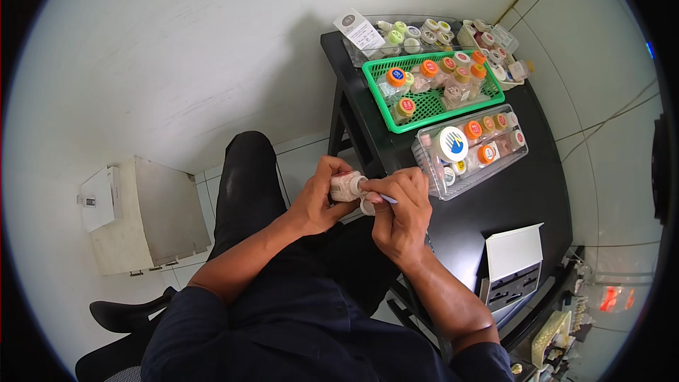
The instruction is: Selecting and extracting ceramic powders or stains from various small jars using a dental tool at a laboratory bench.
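My left hand [318, 201] is wrapped round a small pale bottle [344, 187] with pinkish contents, tilted so its mouth points right. A round white cap [367, 206] hangs open below the mouth, close to the fingers of both hands. My right hand [404, 213] is closed in a pinch on a thin lilac stick [388, 199]. The fingertips of that hand are right at the bottle's mouth. They hide the stick's far end, so I cannot tell whether it reaches inside. Both hands are above my lap, beside the black table's edge.
On the black table [463, 219] stand a green basket [396, 127] of orange-capped jars, a clear bin [445, 191] of jars and another jar-filled tray behind. An open white box [515, 253] lies nearer. A pale cabinet [170, 212] is at left, a black chair [124, 315] lower left.
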`<action>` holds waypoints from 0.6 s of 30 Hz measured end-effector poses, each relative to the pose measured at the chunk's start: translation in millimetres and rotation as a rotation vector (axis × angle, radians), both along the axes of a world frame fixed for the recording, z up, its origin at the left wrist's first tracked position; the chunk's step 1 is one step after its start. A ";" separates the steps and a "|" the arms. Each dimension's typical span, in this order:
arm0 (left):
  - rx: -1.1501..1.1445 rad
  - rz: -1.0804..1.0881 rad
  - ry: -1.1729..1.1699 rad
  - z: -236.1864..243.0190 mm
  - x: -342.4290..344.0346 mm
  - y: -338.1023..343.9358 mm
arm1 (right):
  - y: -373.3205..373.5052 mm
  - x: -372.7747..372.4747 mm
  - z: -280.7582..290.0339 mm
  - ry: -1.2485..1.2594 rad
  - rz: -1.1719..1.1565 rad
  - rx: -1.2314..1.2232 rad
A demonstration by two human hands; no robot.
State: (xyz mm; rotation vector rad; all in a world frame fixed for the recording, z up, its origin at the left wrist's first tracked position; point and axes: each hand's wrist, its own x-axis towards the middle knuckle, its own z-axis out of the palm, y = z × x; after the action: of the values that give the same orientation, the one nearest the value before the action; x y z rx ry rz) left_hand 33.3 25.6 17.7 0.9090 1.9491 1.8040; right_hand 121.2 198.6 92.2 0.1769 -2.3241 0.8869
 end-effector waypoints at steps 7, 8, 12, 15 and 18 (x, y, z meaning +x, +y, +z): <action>0.075 -0.092 0.087 -7.0 -11.4 -6.2 | 8.1 0.9 8.7 -0.052 0.178 -0.158; 0.082 -0.093 0.141 -7.1 -12.5 -6.5 | 7.8 0.3 5.5 -0.053 0.179 -0.157; 0.109 -0.129 0.056 -2.4 -11.8 -4.6 | 3.3 -0.4 0.5 0.022 0.031 -0.048; 0.057 -0.184 -0.037 -0.9 -12.9 -8.7 | 1.6 -0.4 6.1 -0.009 0.072 -0.085; 0.073 -0.200 -0.112 -6.1 -7.7 -10.1 | 2.4 0.9 5.4 0.001 0.115 -0.130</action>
State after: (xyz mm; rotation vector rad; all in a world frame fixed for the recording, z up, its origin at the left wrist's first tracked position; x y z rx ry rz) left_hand 25.5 15.5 11.6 0.9662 1.6720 1.7791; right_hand 122.1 201.0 97.6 0.2575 -2.2644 1.0906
